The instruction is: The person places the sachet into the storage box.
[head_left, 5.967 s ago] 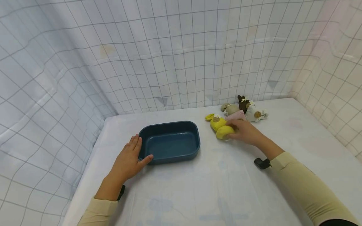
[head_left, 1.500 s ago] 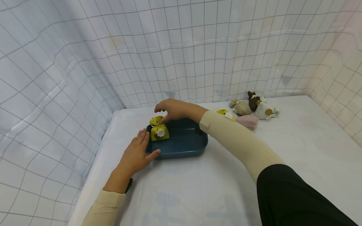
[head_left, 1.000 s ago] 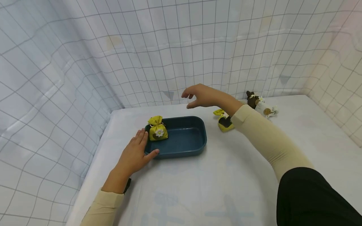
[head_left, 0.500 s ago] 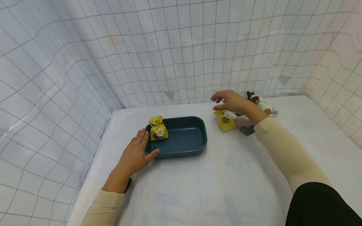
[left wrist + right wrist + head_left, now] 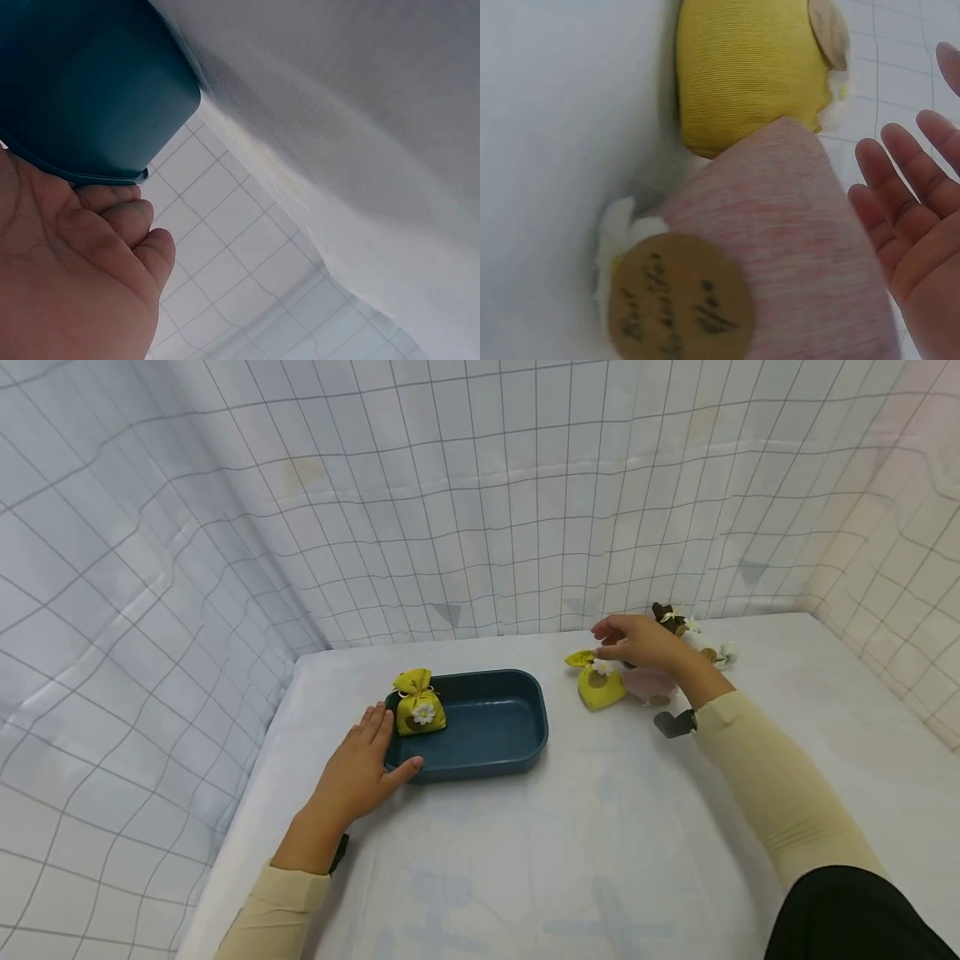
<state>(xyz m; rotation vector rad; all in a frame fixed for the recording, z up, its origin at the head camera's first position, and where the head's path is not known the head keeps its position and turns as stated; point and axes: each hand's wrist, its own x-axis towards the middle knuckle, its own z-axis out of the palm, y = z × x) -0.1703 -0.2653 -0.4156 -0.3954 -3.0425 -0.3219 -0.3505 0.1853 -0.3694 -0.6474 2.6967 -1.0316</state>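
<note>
My left hand [image 5: 358,768] rests against the left end of a dark blue rectangular tub [image 5: 491,766], fingers along the rim and thumb by the front wall. That wall of the tub [image 5: 105,90] also shows in the left wrist view. A yellow drawstring pouch with a white flower [image 5: 420,710] sits in the tub's left part. Above the group on the right hovers my right hand [image 5: 641,642], its fingers relaxed and holding nothing. Nearest to it are another yellow pouch [image 5: 600,690] and a pink pouch [image 5: 647,687]. The pink pouch [image 5: 802,247] bears a round brown tag with handwriting.
Behind the right hand lie a dark brown pouch [image 5: 663,613] and a white pouch [image 5: 701,646], both partly covered by it. A white cloth covers the table [image 5: 525,860]. Checked white curtains [image 5: 487,510] stand at the back and sides.
Earlier the right hand took a yellow pouch from the group; it now sits in the tub, released. The right hand has since moved back right to the remaining pouches. The left hand stays at the tub.
</note>
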